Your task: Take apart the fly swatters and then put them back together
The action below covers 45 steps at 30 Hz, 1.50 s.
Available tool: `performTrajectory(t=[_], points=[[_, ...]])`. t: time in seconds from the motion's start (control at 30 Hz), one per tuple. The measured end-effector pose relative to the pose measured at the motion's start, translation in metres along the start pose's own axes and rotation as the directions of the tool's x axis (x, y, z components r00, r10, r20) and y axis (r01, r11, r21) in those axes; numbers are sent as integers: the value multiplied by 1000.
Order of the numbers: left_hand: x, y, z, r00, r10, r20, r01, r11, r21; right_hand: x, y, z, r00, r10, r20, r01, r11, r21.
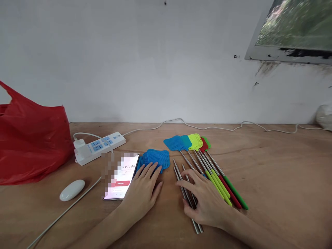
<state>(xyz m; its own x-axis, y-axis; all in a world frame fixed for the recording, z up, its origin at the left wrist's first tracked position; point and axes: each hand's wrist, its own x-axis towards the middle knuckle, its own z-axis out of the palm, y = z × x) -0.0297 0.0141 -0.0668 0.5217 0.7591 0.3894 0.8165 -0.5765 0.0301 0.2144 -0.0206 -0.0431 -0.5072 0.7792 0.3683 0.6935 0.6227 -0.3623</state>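
Observation:
My left hand (142, 185) lies flat with its fingers stretched out. Its fingertips rest on a small pile of blue mesh fly swatter heads (158, 158). Over several loose metal rods (192, 221) reaches my right hand (204, 197), its fingers bent and apart; whether they touch the rods is hard to tell. Just beyond it, assembled fly swatters lie side by side, with blue heads (174, 143), yellow-green heads (194, 141), a red head (204, 145) and a green head (207, 141). Their coloured handles, such as the green handle (236, 193), point toward me.
A lit phone (124, 180) lies beside my left hand, partly blurred out. Farther left are a white power strip (101, 147), a white mouse-shaped object (72, 190) and a red plastic bag (33, 141). A white cable (178, 119) runs along the wall.

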Motion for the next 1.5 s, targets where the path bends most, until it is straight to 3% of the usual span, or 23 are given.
performTrajectory(t=[0.53, 0.67, 0.8, 0.93, 1.27, 1.5], points=[[-1, -5, 3, 999, -5, -35, 6, 1000, 21, 5, 25, -3, 990, 55, -132, -67, 994, -89], [-1, -6, 1, 999, 9, -37, -9, 1000, 8, 8, 40, -9, 973, 140, -183, -169, 973, -159], [0, -2, -7, 999, 31, -29, -33, 998, -61, 9, 52, -14, 951, 263, -165, -297, 927, -231], [2, 4, -17, 999, 47, -21, -50, 982, -181, 9, 55, -14, 938, 311, -151, -341, 903, -260], [5, 9, -23, 995, 99, -23, -101, 917, -386, 14, 52, -10, 906, 387, -169, -418, 880, -226], [5, 21, -28, 963, 247, 105, -165, 853, -494, 16, 67, -10, 856, 373, -357, -408, 912, -26]])
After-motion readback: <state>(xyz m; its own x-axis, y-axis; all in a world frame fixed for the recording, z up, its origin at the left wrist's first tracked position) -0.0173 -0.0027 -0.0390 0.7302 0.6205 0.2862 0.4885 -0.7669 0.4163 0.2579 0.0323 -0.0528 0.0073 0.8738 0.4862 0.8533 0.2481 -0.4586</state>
